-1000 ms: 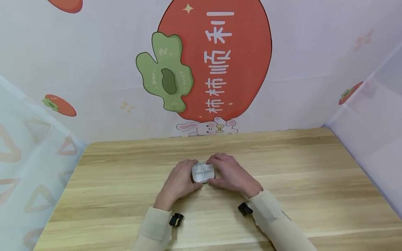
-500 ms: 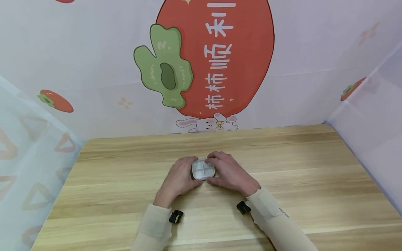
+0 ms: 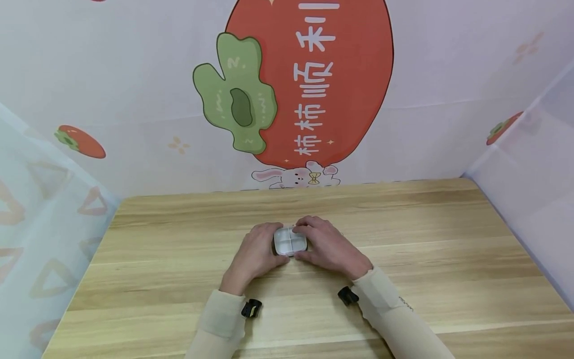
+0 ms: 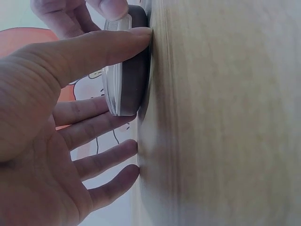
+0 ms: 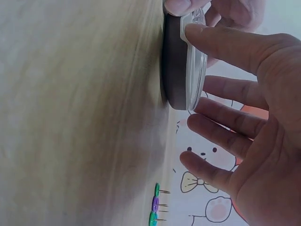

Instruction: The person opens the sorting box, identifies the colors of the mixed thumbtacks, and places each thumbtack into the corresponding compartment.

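Note:
A small rounded pill box point(image 3: 290, 242) sits on the wooden table between both hands. It has a dark base, a clear lid that lies down over it, and a pale inside split into compartments by a cross. The left hand point(image 3: 256, 253) grips its left end, thumb on the front side low against the base and forefingers at the back. From the right, the right hand point(image 3: 329, 247) pinches it, thumb point(image 5: 211, 38) at the pale front rim by the lid's edge and index finger at the back edge. Palms hide parts of both ends.
Several small colourful pins point(image 5: 155, 205), green and purple with thin metal points, lie on the table beyond the right hand. The wooden tabletop point(image 3: 179, 279) reaches a printed cloth backdrop point(image 3: 148, 99) behind and cloth walls at both sides.
The head view has tilted slightly, so the scene shifts a little. Both hands keep their hold on the pill box, with barely any finger movement visible.

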The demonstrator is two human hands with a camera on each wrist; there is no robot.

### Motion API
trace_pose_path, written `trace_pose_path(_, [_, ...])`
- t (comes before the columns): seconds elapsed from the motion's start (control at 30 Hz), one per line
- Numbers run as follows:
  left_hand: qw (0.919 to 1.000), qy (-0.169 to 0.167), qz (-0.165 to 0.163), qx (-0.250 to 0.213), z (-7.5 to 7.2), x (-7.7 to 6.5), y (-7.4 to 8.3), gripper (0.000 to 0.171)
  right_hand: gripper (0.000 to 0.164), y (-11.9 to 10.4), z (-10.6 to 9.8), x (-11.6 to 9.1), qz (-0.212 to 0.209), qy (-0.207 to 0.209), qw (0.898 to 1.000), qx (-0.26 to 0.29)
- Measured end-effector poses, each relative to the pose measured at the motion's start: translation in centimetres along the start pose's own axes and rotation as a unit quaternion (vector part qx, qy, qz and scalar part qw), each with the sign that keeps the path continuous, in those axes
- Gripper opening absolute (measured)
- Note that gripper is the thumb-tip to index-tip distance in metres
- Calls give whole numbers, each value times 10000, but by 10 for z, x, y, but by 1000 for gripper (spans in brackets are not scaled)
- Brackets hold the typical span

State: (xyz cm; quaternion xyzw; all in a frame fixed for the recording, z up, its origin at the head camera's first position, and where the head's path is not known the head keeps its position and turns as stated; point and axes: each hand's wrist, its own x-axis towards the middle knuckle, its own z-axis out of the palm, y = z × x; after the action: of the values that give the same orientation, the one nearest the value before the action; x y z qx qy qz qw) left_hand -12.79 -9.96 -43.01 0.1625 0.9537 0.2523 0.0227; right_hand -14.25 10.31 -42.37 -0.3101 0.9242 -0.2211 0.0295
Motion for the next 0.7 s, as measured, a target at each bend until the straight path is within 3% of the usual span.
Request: trace_pose_path(0.7, [9999,56,-46,100,1,0,1,79,49,5,-6,-2,-101,-52,9990,444])
